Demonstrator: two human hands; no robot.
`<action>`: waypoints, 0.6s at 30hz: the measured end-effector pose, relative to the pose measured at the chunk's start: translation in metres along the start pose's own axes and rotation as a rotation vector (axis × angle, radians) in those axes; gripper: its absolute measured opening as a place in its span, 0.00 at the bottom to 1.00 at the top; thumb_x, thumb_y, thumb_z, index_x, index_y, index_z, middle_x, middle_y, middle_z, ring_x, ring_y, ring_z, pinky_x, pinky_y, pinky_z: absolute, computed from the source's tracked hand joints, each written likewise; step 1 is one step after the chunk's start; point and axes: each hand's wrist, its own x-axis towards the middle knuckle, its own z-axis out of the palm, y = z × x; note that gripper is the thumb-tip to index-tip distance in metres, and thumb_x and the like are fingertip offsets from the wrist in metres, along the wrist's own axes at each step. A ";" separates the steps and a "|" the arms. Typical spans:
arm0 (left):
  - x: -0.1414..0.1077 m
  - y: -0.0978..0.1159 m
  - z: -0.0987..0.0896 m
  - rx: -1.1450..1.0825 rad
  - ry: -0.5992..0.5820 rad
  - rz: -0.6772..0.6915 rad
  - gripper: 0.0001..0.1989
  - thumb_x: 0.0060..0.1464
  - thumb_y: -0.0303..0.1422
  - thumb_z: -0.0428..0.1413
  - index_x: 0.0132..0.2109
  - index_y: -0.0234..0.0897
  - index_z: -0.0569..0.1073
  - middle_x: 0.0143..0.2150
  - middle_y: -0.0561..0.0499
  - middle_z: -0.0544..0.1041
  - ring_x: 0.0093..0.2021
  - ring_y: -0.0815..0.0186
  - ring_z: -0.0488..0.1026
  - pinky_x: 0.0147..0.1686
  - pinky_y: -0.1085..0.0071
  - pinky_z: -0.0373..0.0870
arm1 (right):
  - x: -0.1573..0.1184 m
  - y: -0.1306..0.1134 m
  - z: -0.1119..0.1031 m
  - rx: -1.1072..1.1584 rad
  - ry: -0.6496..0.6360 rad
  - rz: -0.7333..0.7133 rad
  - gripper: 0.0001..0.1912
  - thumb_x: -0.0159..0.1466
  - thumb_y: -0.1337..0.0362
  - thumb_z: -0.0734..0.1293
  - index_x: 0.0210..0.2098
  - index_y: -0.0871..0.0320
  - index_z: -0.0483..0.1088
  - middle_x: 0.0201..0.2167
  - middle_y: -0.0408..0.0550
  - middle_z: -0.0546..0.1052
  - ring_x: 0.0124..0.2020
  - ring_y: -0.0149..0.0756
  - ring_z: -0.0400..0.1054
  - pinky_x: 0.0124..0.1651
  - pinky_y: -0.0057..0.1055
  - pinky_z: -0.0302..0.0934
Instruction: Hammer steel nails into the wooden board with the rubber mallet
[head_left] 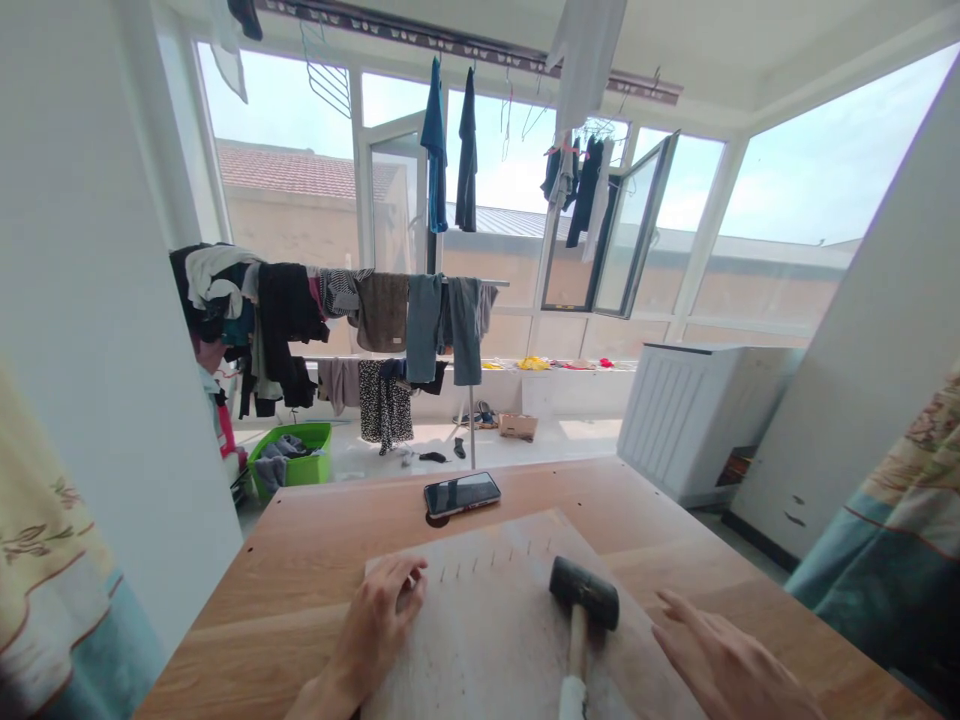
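A pale wooden board (480,630) lies at a slant on the table. Several thin nails (475,567) stand in a row across its far part. My left hand (382,615) rests on the board's left edge, its fingers loosely curved with a gap at the thumb and nothing seen in them. On the right half of the board lies a mallet (585,592) with a black head and a light handle pointing toward me. My right hand (727,650) is beside the board's right edge, fingers stretched out, holding nothing and apart from the mallet.
A phone (462,493) lies on the wooden table (315,530) beyond the board. Past the table stand a drying rack with clothes (382,310), a green basket (307,465) and a white appliance (675,420). Curtains (877,540) hang at both sides.
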 end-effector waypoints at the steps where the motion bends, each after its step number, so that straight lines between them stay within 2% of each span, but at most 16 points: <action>1: 0.000 0.000 0.000 -0.008 0.003 0.008 0.09 0.63 0.32 0.51 0.43 0.40 0.77 0.39 0.48 0.80 0.39 0.62 0.78 0.43 0.67 0.74 | 0.016 -0.011 -0.003 0.014 0.007 0.034 0.18 0.67 0.58 0.60 0.51 0.51 0.77 0.49 0.52 0.83 0.47 0.48 0.79 0.44 0.41 0.75; 2: 0.000 0.000 0.000 -0.013 0.002 0.016 0.09 0.63 0.32 0.51 0.42 0.40 0.77 0.39 0.49 0.80 0.39 0.62 0.78 0.42 0.67 0.75 | 0.034 -0.022 -0.007 0.031 0.010 0.060 0.19 0.70 0.56 0.59 0.55 0.53 0.74 0.50 0.52 0.82 0.48 0.44 0.79 0.46 0.38 0.75; 4: -0.001 -0.001 0.001 -0.018 -0.002 0.027 0.09 0.63 0.32 0.51 0.41 0.41 0.77 0.38 0.49 0.80 0.38 0.63 0.78 0.41 0.69 0.75 | 0.070 -0.046 -0.016 0.187 -0.089 0.114 0.20 0.72 0.54 0.59 0.57 0.52 0.72 0.55 0.51 0.79 0.54 0.41 0.75 0.55 0.37 0.71; 6: 0.000 -0.002 0.002 -0.020 -0.005 0.026 0.10 0.64 0.32 0.51 0.40 0.41 0.77 0.38 0.49 0.80 0.38 0.63 0.78 0.41 0.69 0.74 | 0.105 -0.066 -0.023 0.311 -0.182 0.094 0.21 0.72 0.54 0.58 0.60 0.51 0.70 0.59 0.49 0.76 0.59 0.42 0.71 0.60 0.40 0.66; 9: 0.000 -0.005 0.004 -0.014 0.000 0.016 0.10 0.63 0.33 0.51 0.41 0.41 0.78 0.39 0.49 0.80 0.39 0.62 0.78 0.41 0.68 0.75 | 0.144 -0.086 -0.025 0.354 -0.334 0.100 0.23 0.71 0.55 0.59 0.62 0.56 0.69 0.60 0.54 0.74 0.62 0.47 0.67 0.64 0.43 0.60; 13: -0.001 -0.006 0.005 -0.020 0.013 0.014 0.10 0.63 0.33 0.51 0.41 0.41 0.78 0.38 0.49 0.80 0.38 0.62 0.78 0.41 0.68 0.75 | 0.173 -0.101 -0.008 0.303 -0.514 0.096 0.22 0.68 0.60 0.63 0.59 0.60 0.73 0.57 0.58 0.77 0.59 0.50 0.70 0.60 0.40 0.61; 18: 0.000 -0.005 0.005 -0.029 0.034 0.019 0.10 0.62 0.33 0.52 0.40 0.41 0.78 0.37 0.49 0.81 0.38 0.62 0.78 0.40 0.69 0.75 | 0.183 -0.116 0.016 0.235 -0.517 0.121 0.15 0.64 0.69 0.64 0.46 0.60 0.79 0.44 0.58 0.83 0.50 0.49 0.75 0.49 0.34 0.63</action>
